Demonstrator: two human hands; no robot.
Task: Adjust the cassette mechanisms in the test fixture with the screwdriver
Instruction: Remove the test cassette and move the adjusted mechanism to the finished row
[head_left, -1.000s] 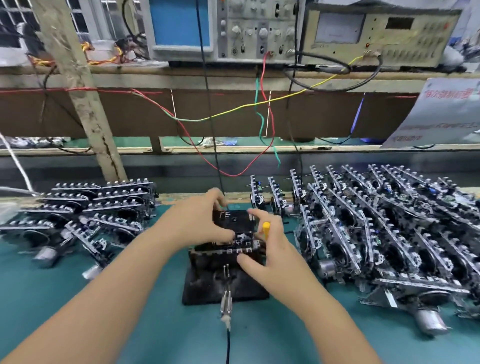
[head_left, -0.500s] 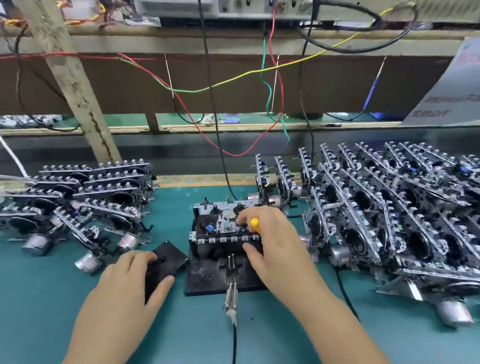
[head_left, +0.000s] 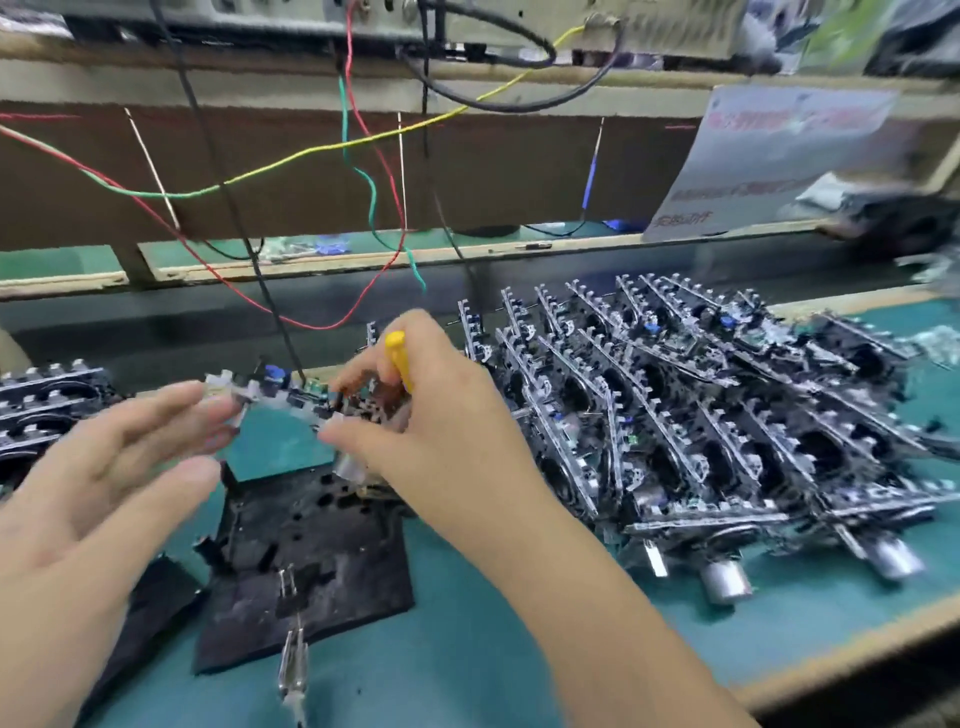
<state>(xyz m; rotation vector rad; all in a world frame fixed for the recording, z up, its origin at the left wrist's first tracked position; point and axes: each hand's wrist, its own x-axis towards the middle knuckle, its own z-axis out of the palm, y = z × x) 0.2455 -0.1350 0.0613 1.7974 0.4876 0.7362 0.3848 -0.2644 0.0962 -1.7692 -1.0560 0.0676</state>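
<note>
Cassette mechanism (head_left: 291, 397) of black plastic and metal hung above the black test fixture (head_left: 311, 535), pinched with the yellow-handled screwdriver (head_left: 399, 358) in the right hand (head_left: 436, 415); left hand (head_left: 114, 467) fingers spread apart.

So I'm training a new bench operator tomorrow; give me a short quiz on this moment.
1. True or false: a cassette mechanism sits seated in the black test fixture.
2. Which hand holds the yellow-handled screwdriver?
3. The big batch of cassette mechanisms lies: A) right of the fixture B) in front of it C) on the shelf.

Key: 1 false, the right hand holds it lifted above; 2 the right; 3 A.
</note>
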